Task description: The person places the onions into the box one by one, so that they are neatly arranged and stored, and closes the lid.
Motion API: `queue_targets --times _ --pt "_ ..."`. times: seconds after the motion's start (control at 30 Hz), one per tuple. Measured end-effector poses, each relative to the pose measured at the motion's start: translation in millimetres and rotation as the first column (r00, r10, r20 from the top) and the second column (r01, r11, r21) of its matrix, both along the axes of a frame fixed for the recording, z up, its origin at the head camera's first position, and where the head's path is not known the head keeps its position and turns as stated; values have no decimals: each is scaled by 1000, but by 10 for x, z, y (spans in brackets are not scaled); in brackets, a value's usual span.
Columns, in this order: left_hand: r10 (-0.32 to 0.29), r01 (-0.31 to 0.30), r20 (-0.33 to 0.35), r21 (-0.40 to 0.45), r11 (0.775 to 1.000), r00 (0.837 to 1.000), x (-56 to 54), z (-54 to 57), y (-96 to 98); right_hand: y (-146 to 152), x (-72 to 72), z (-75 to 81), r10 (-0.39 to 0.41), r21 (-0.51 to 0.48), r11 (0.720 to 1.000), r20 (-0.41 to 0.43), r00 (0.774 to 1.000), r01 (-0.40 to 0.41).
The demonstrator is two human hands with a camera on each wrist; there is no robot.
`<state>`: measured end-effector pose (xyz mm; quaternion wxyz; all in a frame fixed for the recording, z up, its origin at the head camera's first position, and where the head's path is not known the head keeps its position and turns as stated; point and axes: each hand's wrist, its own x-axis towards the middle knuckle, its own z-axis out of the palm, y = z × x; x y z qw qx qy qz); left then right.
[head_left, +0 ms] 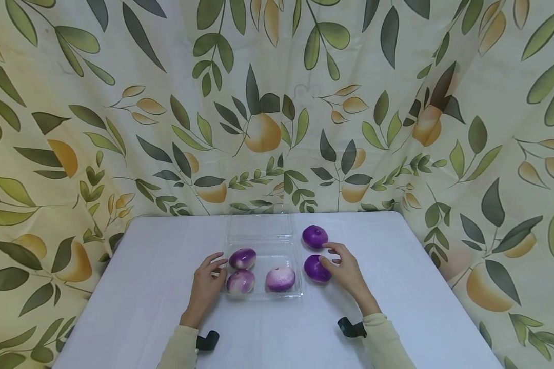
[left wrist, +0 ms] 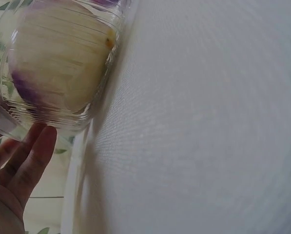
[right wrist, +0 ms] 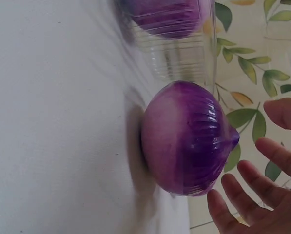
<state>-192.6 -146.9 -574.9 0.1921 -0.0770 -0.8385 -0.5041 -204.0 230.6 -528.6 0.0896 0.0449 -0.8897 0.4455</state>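
Observation:
A clear plastic container (head_left: 264, 294) lies on the table, its lid (head_left: 260, 225) folded back behind it. Inside are three purple onions: a rear-left onion (head_left: 242, 258), a front-left onion (head_left: 241, 281) and a paler onion (head_left: 280, 278) on the right. My left hand (head_left: 206, 279) holds the container's left rim, fingertips against the ribbed wall beside an onion (left wrist: 62, 53). Right of the container sit two more purple onions, a rear one (head_left: 315, 237) and a front one (head_left: 317, 268). At the front one, my right hand (right wrist: 262, 195) reaches in from the right, its fingers spread.
A white cloth covers the table (head_left: 138, 287). Behind and at both sides hangs a leaf-and-fruit patterned curtain (head_left: 277, 174). Black wrist devices show at the left sleeve (head_left: 180, 348) and the right sleeve (head_left: 385, 343).

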Motion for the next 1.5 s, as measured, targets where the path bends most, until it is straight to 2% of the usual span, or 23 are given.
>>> queue_targets --times 0.17,0.53,0.83,1.07,1.5 --pt "-3 3 0 1 1000 1000 -7 -3 -1 -13 9 -33 26 41 999 36 999 -28" --pt "-4 3 -21 -24 1000 1000 -13 6 7 -22 20 -102 64 60 996 117 991 -72" --pt "-6 6 -30 -13 1000 1000 -7 17 9 -50 39 -165 94 75 992 138 986 -105" --pt "-4 3 -19 -15 1000 1000 7 42 14 -79 49 -195 91 76 992 148 985 -103" --pt "-9 9 -27 3 1000 1000 0 -6 14 -56 67 -212 45 63 997 134 990 -54"
